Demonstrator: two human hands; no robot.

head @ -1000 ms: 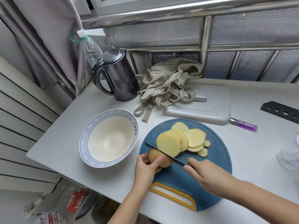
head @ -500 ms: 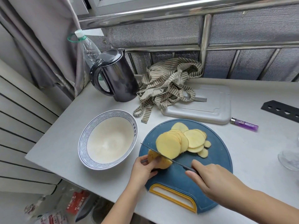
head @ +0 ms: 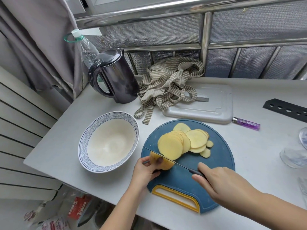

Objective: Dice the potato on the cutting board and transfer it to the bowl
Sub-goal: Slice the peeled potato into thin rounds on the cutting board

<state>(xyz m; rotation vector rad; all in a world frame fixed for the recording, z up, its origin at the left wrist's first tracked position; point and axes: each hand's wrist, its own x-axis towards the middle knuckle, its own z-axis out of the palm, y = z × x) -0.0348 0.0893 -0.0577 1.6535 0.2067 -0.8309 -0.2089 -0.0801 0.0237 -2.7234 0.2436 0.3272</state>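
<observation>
a: so, potato stub (head: 162, 161) sits at the near-left edge of the cutting board (head: 207, 185). left hand (head: 144, 171) fingers curl round it, knife (head: 181, 165) blade at its cut face.
b: right hand (head: 221, 180)?
a: wrapped on the handle. slicing step, i judge; fanned slices (head: 181, 143) need dicing next.
b: bowl (head: 116, 113)?
a: just beside the board, nothing in it.

A home kitchen corner is shown, set up on a white counter (head: 257, 146) against a metal railing (head: 205, 39) backed with mesh, with a curtain (head: 41, 47) hung at the far left. Household cooking things are laid out on it: an electric kettle (head: 116, 78) and a plastic bottle (head: 86, 47) at the far left, a patterned bowl (head: 114, 115) at the near left, a striped apron (head: 167, 85) dropped over a grey board (head: 212, 107), and a lighter (head: 246, 123) to the right. Food preparation is indicated by a potato (head: 164, 163), its slices (head: 196, 138) and a knife (head: 195, 171) on the blue cutting board (head: 216, 163) at the near edge.
</observation>
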